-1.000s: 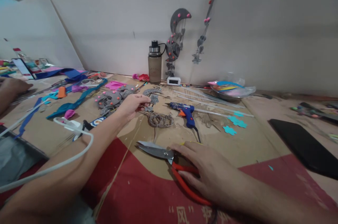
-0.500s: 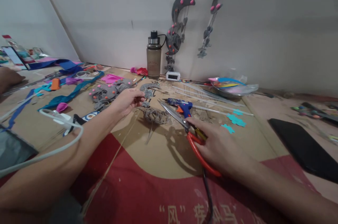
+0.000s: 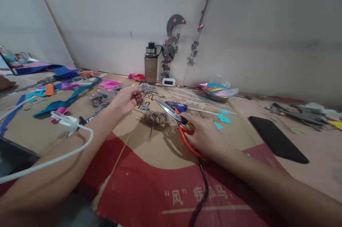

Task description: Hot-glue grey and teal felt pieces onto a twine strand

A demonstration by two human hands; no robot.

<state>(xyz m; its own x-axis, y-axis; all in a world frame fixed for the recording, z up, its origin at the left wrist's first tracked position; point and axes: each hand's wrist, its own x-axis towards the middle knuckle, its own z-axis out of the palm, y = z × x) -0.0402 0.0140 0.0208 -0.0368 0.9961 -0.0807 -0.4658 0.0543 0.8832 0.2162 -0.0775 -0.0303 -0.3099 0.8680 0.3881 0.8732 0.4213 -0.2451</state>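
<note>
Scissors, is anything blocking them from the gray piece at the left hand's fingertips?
Nothing visible stands between the scissors and the gray piece at the left hand; the coiled cord shows below the blades, not between.

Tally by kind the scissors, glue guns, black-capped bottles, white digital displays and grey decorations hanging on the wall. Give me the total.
Scissors: 1
Glue gun: 1
Black-capped bottle: 1
White digital display: 1
Grey hanging decorations: 2
Total: 6

From above its near edge, the head-worn camera looks forward and down across flat red-and-tan cardboard (image 3: 144, 180), facing a white upright panel (image 3: 101, 24).
</note>
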